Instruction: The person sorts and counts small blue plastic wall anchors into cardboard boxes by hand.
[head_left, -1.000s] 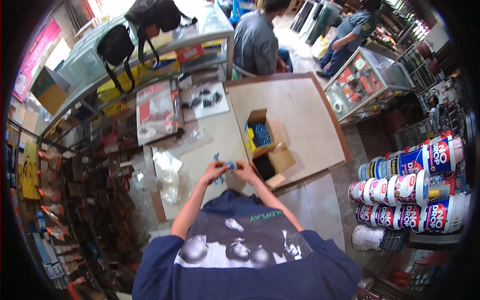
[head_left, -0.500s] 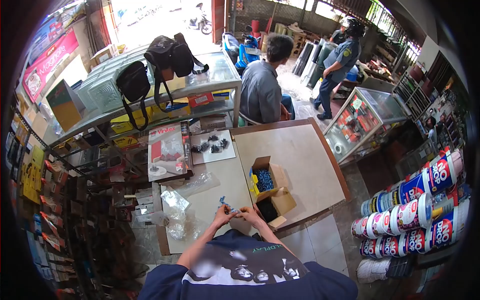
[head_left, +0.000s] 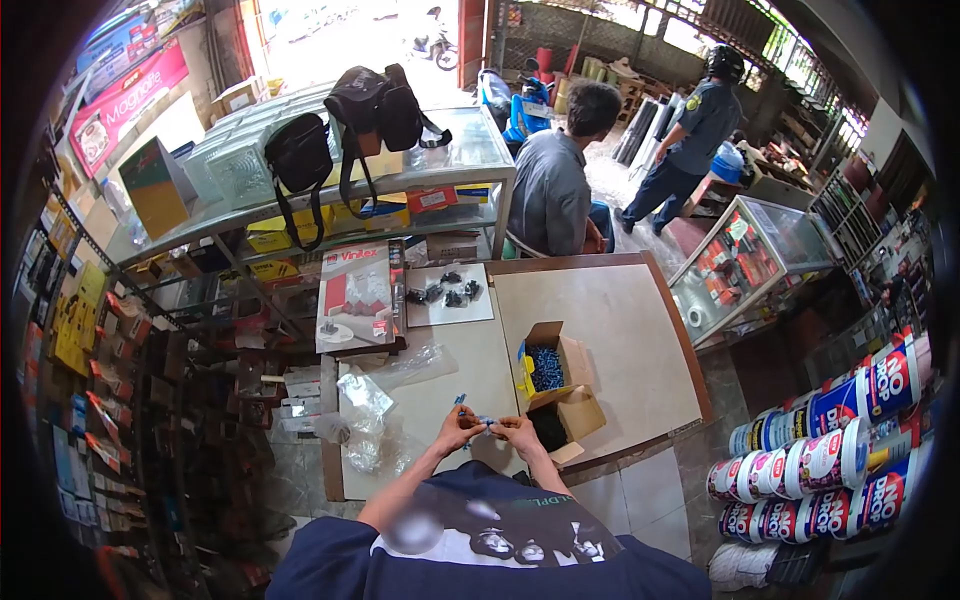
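Note:
My left hand (head_left: 458, 428) is closed around small blue pieces (head_left: 460, 399), some poking out above its fingers. The fingertips of my right hand (head_left: 518, 434) meet those of the left, pinching another small blue piece (head_left: 488, 422) between them; its exact kind is too small to make out. To the right of my hands stands an open cardboard box (head_left: 575, 352) full of similar blue pieces (head_left: 546, 367). In front of it, a second open box (head_left: 585, 410) holds a dark mass. Crumpled clear plastic bags (head_left: 365, 420) lie left of my hands.
A white board (head_left: 450, 312) with black clumps and a Vinilex box (head_left: 355, 295) sit at the table's far left. Beyond are a glass counter (head_left: 475, 140) with black bags, a seated person (head_left: 555, 190) and a standing person (head_left: 690, 135). Paint buckets (head_left: 835, 455) are stacked right.
The view has shifted, so the scene sits further right. My hands have drawn closer together around the blue pieces. The standing person has turned and stepped further away.

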